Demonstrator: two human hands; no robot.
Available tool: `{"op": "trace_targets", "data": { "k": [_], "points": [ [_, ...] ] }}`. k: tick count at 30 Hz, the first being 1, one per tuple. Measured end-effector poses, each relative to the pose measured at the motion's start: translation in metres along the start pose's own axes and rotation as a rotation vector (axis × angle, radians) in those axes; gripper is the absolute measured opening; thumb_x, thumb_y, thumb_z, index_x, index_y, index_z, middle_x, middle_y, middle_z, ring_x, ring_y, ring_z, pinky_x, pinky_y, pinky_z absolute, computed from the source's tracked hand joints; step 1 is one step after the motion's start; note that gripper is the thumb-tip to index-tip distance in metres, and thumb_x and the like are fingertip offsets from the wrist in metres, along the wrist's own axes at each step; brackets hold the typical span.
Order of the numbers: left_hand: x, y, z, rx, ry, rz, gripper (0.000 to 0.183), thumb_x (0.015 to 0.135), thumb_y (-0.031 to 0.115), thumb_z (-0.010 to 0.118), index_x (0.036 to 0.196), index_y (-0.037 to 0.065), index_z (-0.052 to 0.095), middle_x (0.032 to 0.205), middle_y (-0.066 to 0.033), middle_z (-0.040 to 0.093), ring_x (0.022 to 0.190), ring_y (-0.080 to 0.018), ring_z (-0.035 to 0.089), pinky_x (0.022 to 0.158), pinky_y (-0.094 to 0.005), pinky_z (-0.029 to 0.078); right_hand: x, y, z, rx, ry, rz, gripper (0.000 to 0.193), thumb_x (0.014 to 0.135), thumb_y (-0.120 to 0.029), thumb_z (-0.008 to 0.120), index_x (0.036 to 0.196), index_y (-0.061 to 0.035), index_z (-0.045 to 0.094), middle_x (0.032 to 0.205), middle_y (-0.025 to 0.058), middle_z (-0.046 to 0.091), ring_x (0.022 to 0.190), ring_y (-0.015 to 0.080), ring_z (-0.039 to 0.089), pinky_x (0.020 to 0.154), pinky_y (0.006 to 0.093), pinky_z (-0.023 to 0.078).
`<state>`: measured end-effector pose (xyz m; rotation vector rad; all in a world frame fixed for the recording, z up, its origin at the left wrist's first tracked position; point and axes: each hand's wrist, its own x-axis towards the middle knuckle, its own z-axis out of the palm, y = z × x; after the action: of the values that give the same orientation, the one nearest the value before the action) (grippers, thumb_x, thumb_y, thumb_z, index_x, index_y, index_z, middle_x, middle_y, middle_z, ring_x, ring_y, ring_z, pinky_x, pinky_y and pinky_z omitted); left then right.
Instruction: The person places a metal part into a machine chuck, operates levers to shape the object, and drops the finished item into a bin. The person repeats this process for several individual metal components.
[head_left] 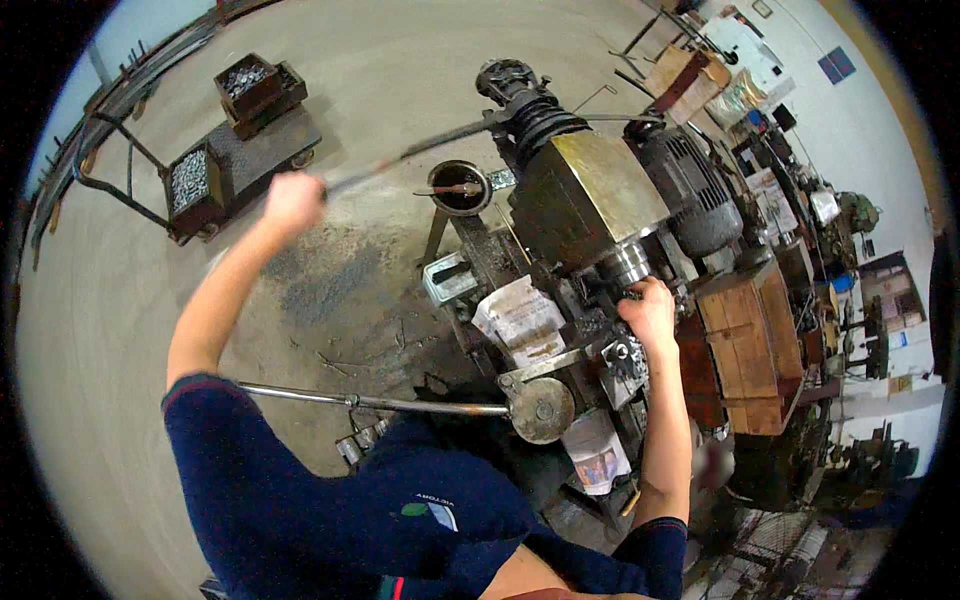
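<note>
My left hand [294, 200], a little smeared by motion, is closed around the end of a long dark lever [440, 141]. That lever runs to the stepped pulley end [545, 125] of a greasy lathe with a worn metal headstock cover [610, 185]. At the shiny spindle nose [630, 262], my right hand [652, 308] has its fingers curled in close. Whatever they hold there is hidden or too small to name. Just below that hand sits a tool post [622, 360]. A second long steel lever [400, 402] with a round disc [542, 410] crosses in front of my body.
An electric motor [695, 190] stands behind the headstock, and a wooden box [750, 345] is at its right. A round pot [460, 188] with a brush, a small tray [450, 278] and printed paper [522, 318] lie left of the lathe. Far left, a trolley [245, 160] carries bins of metal parts.
</note>
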<state>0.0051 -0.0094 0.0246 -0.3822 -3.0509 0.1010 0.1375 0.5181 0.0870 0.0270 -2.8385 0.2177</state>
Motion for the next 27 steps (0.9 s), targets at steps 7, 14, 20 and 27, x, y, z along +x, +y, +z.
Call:
{"op": "trace_targets", "data": {
  "k": [7, 14, 20, 27],
  "points": [
    [0.052, -0.030, 0.000, 0.093, 0.118, -0.080, 0.011, 0.070, 0.012, 0.055, 0.074, 0.003, 0.061, 0.076, -0.0179, 0.063, 0.074, -0.0314, 0.063, 0.065, -0.0411, 0.050, 0.003, 0.001, -0.003, -0.069, -0.145, 0.099, 0.030, 0.057, -0.017, 0.058, 0.079, 0.0004, 0.066, 0.088, 0.0199, 0.061, 0.085, 0.0362, 0.056, 0.077, 0.0423, 0.045],
    [0.043, 0.073, -0.011, -0.391, 0.555, 0.055, 0.029, 0.075, 0.022, 0.058, 0.100, 0.008, 0.061, 0.099, -0.0149, 0.062, 0.088, -0.0309, 0.060, 0.076, -0.0420, 0.048, -0.048, -0.019, -0.060, 0.153, 0.156, -0.073, 0.035, 0.057, -0.008, 0.056, 0.090, 0.0004, 0.064, 0.108, 0.0169, 0.057, 0.102, 0.0325, 0.052, 0.089, 0.0372, 0.042],
    [0.038, 0.182, 0.145, -0.744, -0.352, 0.089, 0.046, 0.070, 0.034, 0.065, 0.107, 0.006, 0.059, 0.102, -0.0189, 0.060, 0.097, -0.0355, 0.056, 0.081, -0.0429, 0.045, -0.143, 0.017, -0.088, 0.201, 0.177, 0.102, 0.037, 0.053, -0.005, 0.061, 0.089, 0.0006, 0.063, 0.105, 0.0152, 0.058, 0.096, 0.0314, 0.053, 0.082, 0.0364, 0.044],
    [0.066, 0.186, 0.183, 0.151, -0.262, 0.574, 0.028, 0.072, 0.016, 0.059, 0.099, 0.015, 0.061, 0.084, -0.0113, 0.064, 0.083, -0.0277, 0.062, 0.067, -0.0406, 0.048, -0.305, 0.063, -0.094, 0.030, 0.140, 0.553, 0.036, 0.055, -0.009, 0.062, 0.089, 0.0003, 0.065, 0.099, 0.0158, 0.062, 0.093, 0.0324, 0.057, 0.082, 0.0356, 0.046]
  ]
}}
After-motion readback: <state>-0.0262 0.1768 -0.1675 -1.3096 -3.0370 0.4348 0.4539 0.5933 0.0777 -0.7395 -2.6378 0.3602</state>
